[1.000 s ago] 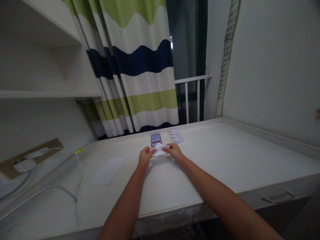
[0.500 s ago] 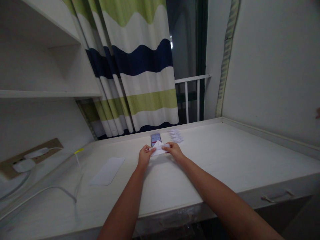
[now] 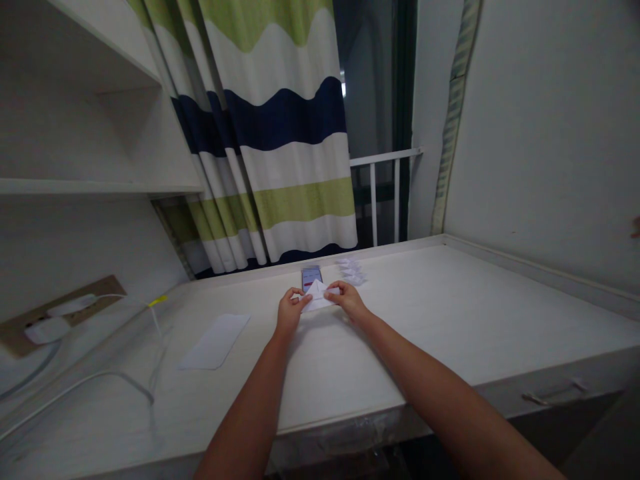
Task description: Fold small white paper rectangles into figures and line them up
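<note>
On the pale wood-grain worktop (image 3: 430,330), a flat white paper sheet (image 3: 215,341) lies to my left as my left hand (image 3: 293,310) pinches one side of a folded white paper triangle (image 3: 316,298), positioned just in front of a lit smartphone (image 3: 311,277). My right hand (image 3: 347,299) grips the other side, near a small cluster of folded white paper pieces (image 3: 351,271).

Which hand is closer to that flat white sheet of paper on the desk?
Left. The left hand sits right of the white paper sheet, apart from it; the right hand lies farther right, beyond the folded paper.
</note>
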{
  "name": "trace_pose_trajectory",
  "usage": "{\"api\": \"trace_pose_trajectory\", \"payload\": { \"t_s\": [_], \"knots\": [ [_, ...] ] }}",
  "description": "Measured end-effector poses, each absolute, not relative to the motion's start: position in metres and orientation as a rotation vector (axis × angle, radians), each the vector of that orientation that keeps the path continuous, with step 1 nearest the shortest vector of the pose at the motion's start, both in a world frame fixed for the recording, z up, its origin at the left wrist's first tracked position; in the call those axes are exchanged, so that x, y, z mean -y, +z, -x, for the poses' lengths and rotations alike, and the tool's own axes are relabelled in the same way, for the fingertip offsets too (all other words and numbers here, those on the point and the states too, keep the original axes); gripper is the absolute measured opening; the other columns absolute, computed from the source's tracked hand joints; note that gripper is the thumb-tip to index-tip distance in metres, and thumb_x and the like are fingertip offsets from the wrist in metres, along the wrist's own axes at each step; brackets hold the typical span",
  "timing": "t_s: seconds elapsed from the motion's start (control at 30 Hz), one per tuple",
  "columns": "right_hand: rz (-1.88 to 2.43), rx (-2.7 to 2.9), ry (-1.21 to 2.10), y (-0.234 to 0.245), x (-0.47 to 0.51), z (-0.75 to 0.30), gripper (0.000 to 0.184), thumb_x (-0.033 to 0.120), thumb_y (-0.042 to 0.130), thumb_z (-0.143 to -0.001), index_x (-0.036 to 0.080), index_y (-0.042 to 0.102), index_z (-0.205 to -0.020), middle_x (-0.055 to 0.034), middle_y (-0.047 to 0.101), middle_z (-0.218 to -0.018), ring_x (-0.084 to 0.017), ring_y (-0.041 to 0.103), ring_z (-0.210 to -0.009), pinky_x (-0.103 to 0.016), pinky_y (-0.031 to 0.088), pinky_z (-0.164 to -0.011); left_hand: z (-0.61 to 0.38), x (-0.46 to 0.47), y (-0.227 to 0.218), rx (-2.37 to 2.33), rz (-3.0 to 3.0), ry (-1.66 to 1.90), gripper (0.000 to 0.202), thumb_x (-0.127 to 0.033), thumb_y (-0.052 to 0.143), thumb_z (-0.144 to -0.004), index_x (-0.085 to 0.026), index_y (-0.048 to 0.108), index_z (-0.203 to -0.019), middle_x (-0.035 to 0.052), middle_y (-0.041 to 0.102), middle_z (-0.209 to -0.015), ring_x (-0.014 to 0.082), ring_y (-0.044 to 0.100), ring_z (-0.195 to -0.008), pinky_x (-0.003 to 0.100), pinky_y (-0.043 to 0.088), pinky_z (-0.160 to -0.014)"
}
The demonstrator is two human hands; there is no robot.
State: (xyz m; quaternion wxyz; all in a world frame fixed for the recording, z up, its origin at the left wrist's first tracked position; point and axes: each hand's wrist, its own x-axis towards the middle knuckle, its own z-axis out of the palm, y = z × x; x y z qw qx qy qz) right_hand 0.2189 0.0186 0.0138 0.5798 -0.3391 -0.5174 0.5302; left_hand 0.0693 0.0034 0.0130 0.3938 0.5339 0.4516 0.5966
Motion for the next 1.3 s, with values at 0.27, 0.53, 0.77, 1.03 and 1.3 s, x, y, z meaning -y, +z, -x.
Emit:
{"api": "trace_pose_trajectory", "payload": {
  "t_s": [0.27,0.53,0.77,1.03,1.3],
  "knots": [
    [0.806,1.287,1.138,0.012,-0.021,-0.221,0.026,0.028,0.066,-0.047,0.017,0.052,-0.065,0.0055,0.047,-0.054,-0.009,0.041,-0.052,-0.022,0.032,-0.052,-0.074,-0.001,0.014,-1.154,-1.354,1.451,0.051,-0.042,0.072,-0.045,-0.018,0.046,-0.081,-0.0021,0.061,-0.054,0.0134,0.056,-0.046,0.021,0.041,-0.044],
    [0.790,1.383,1.020,0.004,-0.027,-0.218,0.020,0.025,0.063,-0.052,0.018,0.051,-0.066,0.0048,0.050,-0.059,-0.010,0.045,-0.057,-0.023,0.036,-0.057,-0.077,-0.007,0.008,-1.187,-1.408,1.470,0.043,-0.031,0.073,-0.046,-0.016,0.052,-0.080,0.0038,0.064,-0.075,0.0174,0.061,-0.066,0.027,0.046,-0.061],
    [0.823,1.403,1.113,0.001,-0.024,-0.215,0.034,0.024,0.065,-0.051,0.020,0.051,-0.081,0.0047,0.053,-0.060,-0.010,0.046,-0.052,-0.023,0.036,-0.052,-0.075,-0.005,0.008,-1.189,-1.412,1.474,0.041,-0.029,0.071,-0.048,-0.015,0.053,-0.082,0.0039,0.065,-0.073,0.0184,0.061,-0.065,0.028,0.045,-0.062],
    [0.838,1.525,1.100,-0.001,-0.025,-0.218,0.022,0.026,0.067,-0.051,0.013,0.061,-0.068,0.0004,0.058,-0.063,-0.011,0.049,-0.057,-0.023,0.036,-0.057,-0.075,-0.005,0.008,-1.167,-1.437,1.439,0.040,-0.026,0.071,-0.045,-0.016,0.053,-0.079,0.0027,0.065,-0.070,0.0186,0.061,-0.065,0.028,0.044,-0.063],
    [0.863,1.443,1.188,0.001,-0.022,-0.218,0.026,0.025,0.067,-0.049,0.012,0.062,-0.070,0.0012,0.058,-0.061,-0.010,0.049,-0.055,-0.022,0.036,-0.055,-0.075,-0.003,0.010,-1.117,-1.410,1.406,0.040,-0.026,0.071,-0.045,-0.015,0.053,-0.079,0.0025,0.065,-0.072,0.0176,0.060,-0.064,0.029,0.044,-0.064]
  ]
}}
